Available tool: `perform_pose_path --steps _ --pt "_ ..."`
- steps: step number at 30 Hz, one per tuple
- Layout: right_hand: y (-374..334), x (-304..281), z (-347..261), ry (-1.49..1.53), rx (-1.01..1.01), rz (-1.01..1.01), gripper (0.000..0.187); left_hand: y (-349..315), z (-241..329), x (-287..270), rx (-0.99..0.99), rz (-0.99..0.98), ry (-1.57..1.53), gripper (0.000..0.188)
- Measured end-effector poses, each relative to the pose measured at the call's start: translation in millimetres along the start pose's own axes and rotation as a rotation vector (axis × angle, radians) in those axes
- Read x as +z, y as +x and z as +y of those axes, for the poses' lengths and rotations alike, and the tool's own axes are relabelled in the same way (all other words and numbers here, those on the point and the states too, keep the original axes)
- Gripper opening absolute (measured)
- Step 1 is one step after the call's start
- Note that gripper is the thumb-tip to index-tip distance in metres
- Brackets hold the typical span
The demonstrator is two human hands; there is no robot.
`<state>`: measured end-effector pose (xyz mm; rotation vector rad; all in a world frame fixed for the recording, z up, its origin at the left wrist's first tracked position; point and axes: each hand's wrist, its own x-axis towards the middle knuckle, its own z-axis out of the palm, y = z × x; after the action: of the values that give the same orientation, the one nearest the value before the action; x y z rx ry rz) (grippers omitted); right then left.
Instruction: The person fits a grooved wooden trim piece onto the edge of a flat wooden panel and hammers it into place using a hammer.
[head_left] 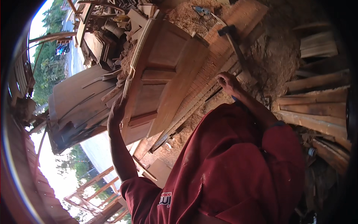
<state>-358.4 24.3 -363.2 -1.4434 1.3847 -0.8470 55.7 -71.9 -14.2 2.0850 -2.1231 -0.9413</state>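
A brown wooden panel door [158, 75] with recessed panels stands tilted in front of me. My left hand [118, 106] is closed on its left edge, where pale thin strips [140, 48] run along the side. To the right of the door, my right hand [228, 83] hangs with its fingers curled in; whether anything small sits in them I cannot make out. A thin dark rod [213, 94] lies just below that hand, and contact between them is unclear. Beyond the right hand a hammer [233, 41] with a dark head rests across a wide plank [242, 16].
A blue power tool [202, 10] lies among wood shavings [182, 15] at the far side. Stacked boards [317, 99] line the right. Large dark panels [80, 99] lean at the left, with scrap wood [106, 37] piled behind them. A road [95, 151] shows outside.
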Motion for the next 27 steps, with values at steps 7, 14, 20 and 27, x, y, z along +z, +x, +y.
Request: perform_pose_path --steps 7,14,20,27 --pt "-72.3 25.4 6.4 0.104 0.144 0.202 0.017 2.6 -20.2 -5.4 -0.194 0.059 0.055 0.06" --pt "-178.5 85.6 92.3 0.193 0.123 0.458 0.012 8.8 -25.3 -7.3 -0.236 0.246 0.096 0.068" --pt "-239.5 99.8 127.9 0.223 0.263 0.532 0.011 -1.4 -48.1 -16.2 -0.204 0.323 0.054 0.075" --pt "-247.0 111.2 187.5 0.29 0.199 0.61 0.015 -12.1 -30.6 -8.9 -0.194 0.287 0.009 0.075"
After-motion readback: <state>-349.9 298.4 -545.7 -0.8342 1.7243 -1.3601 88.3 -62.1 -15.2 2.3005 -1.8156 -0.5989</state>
